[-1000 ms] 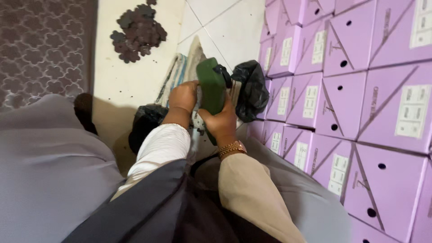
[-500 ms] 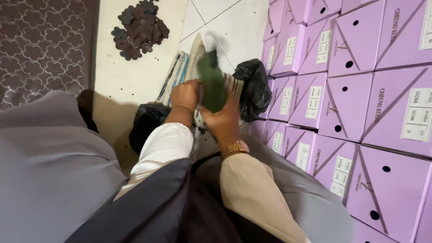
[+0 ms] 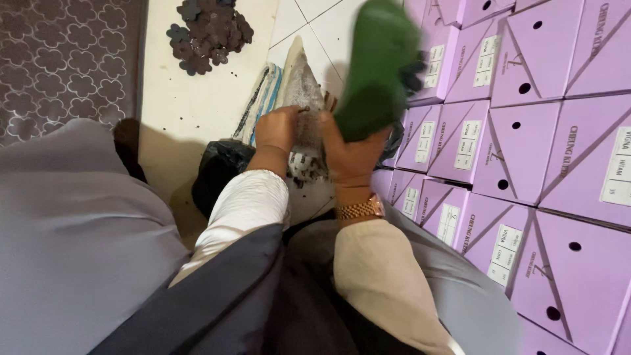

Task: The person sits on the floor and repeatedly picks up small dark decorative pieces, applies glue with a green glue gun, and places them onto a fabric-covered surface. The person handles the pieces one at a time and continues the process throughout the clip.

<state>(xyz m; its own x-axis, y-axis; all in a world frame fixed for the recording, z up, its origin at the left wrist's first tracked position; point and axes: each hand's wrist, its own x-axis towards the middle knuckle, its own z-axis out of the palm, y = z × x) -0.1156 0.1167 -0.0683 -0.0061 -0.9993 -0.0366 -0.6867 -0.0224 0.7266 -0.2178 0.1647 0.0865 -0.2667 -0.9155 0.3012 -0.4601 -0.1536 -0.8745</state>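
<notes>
My right hand grips a dark green shoe-like object, blurred and lifted up toward the camera. My left hand rests closed on a grey sack lying on the floor, with small dark pieces at its fingertips. A gold watch sits on my right wrist. Whether the left fingers pinch one of the pieces is hard to tell.
Stacked purple boxes fill the right side. A pile of dark flower-shaped pieces lies on the white tiled floor ahead. A black plastic bag sits near my left arm. A patterned brown carpet covers the left.
The right hand has raised the green object from beside the black bag up toward the camera. The left hand stayed low on the sack.
</notes>
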